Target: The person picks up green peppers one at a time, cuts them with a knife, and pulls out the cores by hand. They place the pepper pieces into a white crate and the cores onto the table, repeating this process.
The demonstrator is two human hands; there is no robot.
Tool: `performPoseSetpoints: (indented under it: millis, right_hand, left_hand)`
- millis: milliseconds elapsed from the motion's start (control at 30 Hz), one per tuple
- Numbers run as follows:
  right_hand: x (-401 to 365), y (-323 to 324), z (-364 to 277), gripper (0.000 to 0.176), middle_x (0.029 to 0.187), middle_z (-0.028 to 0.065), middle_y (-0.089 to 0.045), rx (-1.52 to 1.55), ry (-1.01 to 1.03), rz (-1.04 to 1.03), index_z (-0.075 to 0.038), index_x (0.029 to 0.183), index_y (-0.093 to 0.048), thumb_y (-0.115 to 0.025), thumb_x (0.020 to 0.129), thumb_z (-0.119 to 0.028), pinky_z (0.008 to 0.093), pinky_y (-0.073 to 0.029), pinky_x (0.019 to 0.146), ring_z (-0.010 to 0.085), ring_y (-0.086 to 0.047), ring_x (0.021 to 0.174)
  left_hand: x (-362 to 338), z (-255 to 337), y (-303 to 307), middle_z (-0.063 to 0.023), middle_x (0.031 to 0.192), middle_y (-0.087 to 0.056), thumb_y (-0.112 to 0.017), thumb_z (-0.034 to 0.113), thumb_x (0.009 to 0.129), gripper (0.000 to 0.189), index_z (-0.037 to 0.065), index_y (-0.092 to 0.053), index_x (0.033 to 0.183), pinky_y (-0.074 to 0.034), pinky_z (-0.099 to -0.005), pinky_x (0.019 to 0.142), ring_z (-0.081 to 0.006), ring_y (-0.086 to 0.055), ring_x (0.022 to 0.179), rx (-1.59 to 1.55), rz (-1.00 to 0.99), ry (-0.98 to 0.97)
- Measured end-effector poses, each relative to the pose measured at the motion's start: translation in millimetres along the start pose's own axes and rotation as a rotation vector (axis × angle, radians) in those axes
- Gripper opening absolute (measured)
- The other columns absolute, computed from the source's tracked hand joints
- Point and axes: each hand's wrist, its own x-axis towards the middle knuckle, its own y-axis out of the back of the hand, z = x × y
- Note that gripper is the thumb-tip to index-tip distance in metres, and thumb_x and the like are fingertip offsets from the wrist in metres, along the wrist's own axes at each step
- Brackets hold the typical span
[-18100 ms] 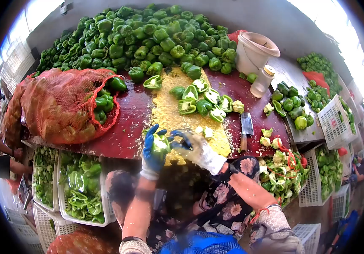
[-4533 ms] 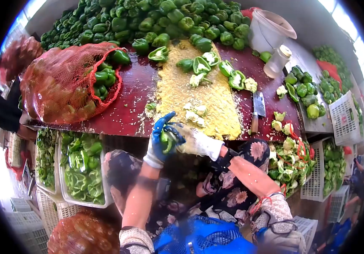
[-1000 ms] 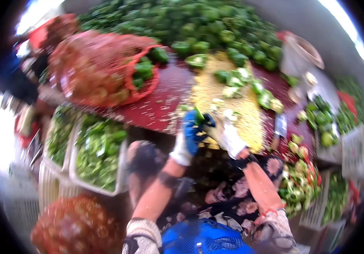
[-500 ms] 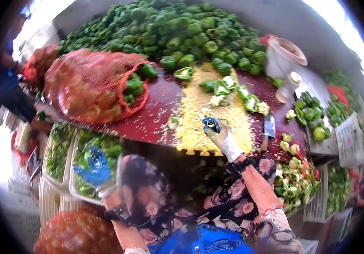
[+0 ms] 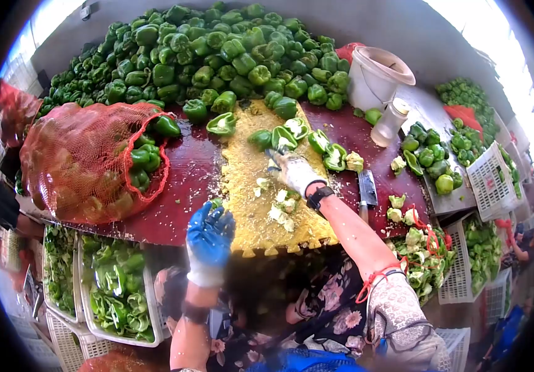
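My left hand, in a blue-coated glove, is raised near the front edge of the yellow foam mat. Its fingers point up and apart, and a bit of green shows just beyond the tips. My right hand, gloved in white with blue fingertips, reaches across the mat with fingers stretched out. Those fingertips are right at the near edge of a halved green pepper; the hand's back partly covers them. Another pepper half and a whole green pepper lie close by. Pale pepper cores rest nearer me.
A large pepper heap fills the back. Left is a red mesh sack; below it, a crate of cut peppers. Right are a knife, a clear bottle, a white bucket and discarded cores.
My left hand has moved from over the crate rightward to the mat's front edge. My right hand has gone forward to the pepper halves, its fingers unfolding. The view has shifted.
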Motion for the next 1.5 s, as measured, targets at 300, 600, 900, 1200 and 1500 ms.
performPoseSetpoints:
  millis: [300,600,900,1200,1500]
  right_hand:
    - [59.8,-40.5,83.6,0.048,0.117,0.0206,-0.062,-0.062,-0.089,0.385,-0.01,0.13,-0.056,-0.068,0.085,-0.024,0.0439,-0.05,0.09,0.036,-0.062,0.105]
    - [64.5,-9.0,51.0,0.056,0.117,0.0183,-0.066,-0.019,-0.067,0.134,-0.009,0.129,-0.054,-0.07,0.08,-0.03,0.0403,-0.051,0.09,0.0338,-0.064,0.106]
    - [-53.4,1.1,-58.9,0.047,0.088,0.0071,-0.066,0.865,0.153,-0.212,-0.011,0.126,-0.056,-0.07,0.087,-0.034,0.0294,-0.053,0.072,0.0133,-0.059,0.078]
    - [-97.0,-31.5,-100.5,0.064,0.129,0.0238,-0.057,0.567,0.351,-0.204,-0.003,0.142,-0.042,-0.058,0.091,-0.037,0.0435,-0.044,0.102,0.0384,-0.055,0.119]
    - [-97.3,-44.7,-82.1,0.042,0.113,0.0145,-0.06,0.194,0.267,0.335,-0.005,0.132,-0.048,-0.057,0.093,-0.017,0.036,-0.05,0.089,0.0252,-0.058,0.105]
  left_hand:
    - [-11.0,2.8,-19.2,-0.0105,0.115,-0.065,-0.045,0.028,0.101,0.042,0.008,-0.048,0.138,-0.057,-0.0382,0.082,-0.0242,-0.068,0.094,0.333,-0.021,-0.107]
    - [-1.5,-5.4,-19.5,-0.0083,0.109,-0.064,-0.051,0.03,0.1,0.042,0.008,-0.049,0.135,-0.056,-0.0375,0.081,-0.0235,-0.067,0.092,0.47,0.003,-0.072]
    - [5.3,-18.1,-8.3,-0.0123,0.13,-0.051,-0.046,0.036,0.102,0.044,0.012,-0.045,0.139,-0.053,-0.0474,0.091,-0.0262,-0.057,0.114,0.368,-0.062,-0.072]
    - [-2.5,-11.0,-2.4,-0.0033,0.114,-0.06,-0.046,0.024,0.103,0.049,0.0,-0.037,0.145,-0.049,-0.024,0.086,-0.0094,-0.058,0.097,0.679,-0.373,-0.166]
    - [8.6,-29.1,8.1,-0.0125,0.107,-0.066,-0.045,0.03,0.102,0.035,0.01,-0.053,0.129,-0.052,-0.0426,0.096,-0.0272,-0.065,0.1,0.222,-0.07,-0.179]
